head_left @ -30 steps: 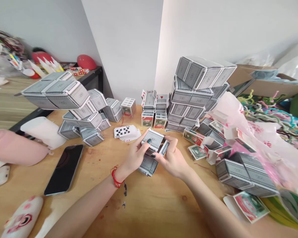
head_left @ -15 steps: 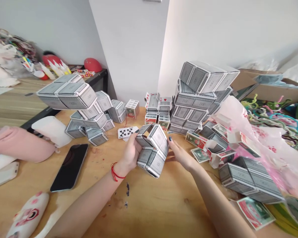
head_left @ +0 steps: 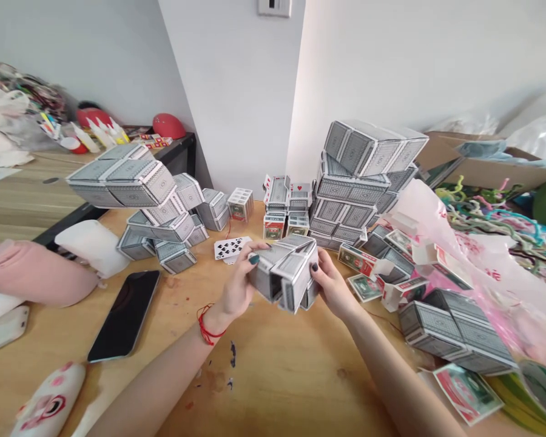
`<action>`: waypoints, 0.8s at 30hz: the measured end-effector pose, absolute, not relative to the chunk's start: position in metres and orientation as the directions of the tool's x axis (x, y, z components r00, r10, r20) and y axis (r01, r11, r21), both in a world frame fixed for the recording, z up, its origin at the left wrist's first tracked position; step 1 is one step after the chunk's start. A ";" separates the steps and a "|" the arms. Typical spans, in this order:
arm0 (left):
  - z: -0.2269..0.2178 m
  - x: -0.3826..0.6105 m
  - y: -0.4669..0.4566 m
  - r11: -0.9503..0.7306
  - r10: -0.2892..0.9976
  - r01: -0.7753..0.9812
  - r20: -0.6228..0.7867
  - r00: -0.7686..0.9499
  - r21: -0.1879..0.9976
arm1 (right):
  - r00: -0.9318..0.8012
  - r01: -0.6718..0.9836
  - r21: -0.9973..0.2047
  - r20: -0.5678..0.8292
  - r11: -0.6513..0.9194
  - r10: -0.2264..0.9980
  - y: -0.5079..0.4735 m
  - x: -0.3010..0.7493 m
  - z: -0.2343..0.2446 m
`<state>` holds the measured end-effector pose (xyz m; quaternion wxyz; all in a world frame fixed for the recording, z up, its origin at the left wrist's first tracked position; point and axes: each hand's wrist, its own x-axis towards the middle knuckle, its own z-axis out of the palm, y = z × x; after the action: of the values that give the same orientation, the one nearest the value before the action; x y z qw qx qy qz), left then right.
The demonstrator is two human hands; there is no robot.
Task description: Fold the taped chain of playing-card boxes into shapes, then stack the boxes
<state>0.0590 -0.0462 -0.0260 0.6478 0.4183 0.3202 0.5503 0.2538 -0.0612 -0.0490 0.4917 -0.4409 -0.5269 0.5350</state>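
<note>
Between my hands, over the table, is a block (head_left: pixel 293 267) built of grey-patterned playing cards, with a dark gap on its near side. My left hand (head_left: pixel 242 280) grips its left end, thumb on top. Closed on its right end is my right hand (head_left: pixel 332 284), thumb against the near face. Just beyond the left hand lies a ten of spades playing card (head_left: pixel 232 247). Past the held block stand upright card boxes (head_left: pixel 286 209) with cards on top. A tall stack of card blocks (head_left: pixel 355 188) rises behind my right hand.
At left, more card blocks (head_left: pixel 141 188) are stacked near a black phone (head_left: pixel 126 315) and a pink case (head_left: pixel 36 267). Opened card boxes (head_left: pixel 359 260) and a two-part card block (head_left: pixel 455 334) lie at right by pink plastic bags (head_left: pixel 473 249). A wall stands behind.
The block has been turned so its gap faces me. My right hand, earlier with fingers extended beside the block, has closed on its right end. The view has tilted slightly up.
</note>
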 end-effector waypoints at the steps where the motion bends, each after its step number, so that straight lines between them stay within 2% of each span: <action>1: -0.025 0.058 -0.046 0.064 0.975 -0.422 0.033 0.220 0.904 | -0.146 -0.053 -0.995 0.088 0.081 0.985 -0.061 0.256 -0.049; 6: -0.020 0.050 -0.043 0.216 0.929 -0.340 -0.085 0.360 0.915 | -0.179 -0.001 -0.986 0.166 0.168 0.970 -0.059 0.256 -0.052; 9: -0.021 0.048 -0.040 0.179 0.923 -0.282 -0.062 0.379 0.943 | -0.099 0.063 -0.979 0.189 0.195 0.977 -0.058 0.256 -0.054; 14: -0.028 0.055 -0.042 0.148 0.914 -0.288 -0.019 0.406 0.946 | 0.087 0.268 -0.960 0.105 0.078 0.991 -0.055 0.260 -0.056; 19: -0.030 0.064 -0.042 0.241 0.908 -0.328 -0.093 0.407 0.914 | -0.034 0.121 -0.993 -0.004 0.000 0.999 -0.054 0.259 -0.061; 24: -0.031 0.064 -0.038 0.274 0.954 -0.326 -0.212 0.213 0.905 | -0.045 0.106 -0.994 -0.045 -0.040 0.998 -0.058 0.248 -0.061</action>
<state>0.0639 -0.0381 -0.0309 0.6811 0.3777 0.4158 0.4696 0.2480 -0.0580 -0.0609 0.4504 -0.5239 -0.5267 0.4953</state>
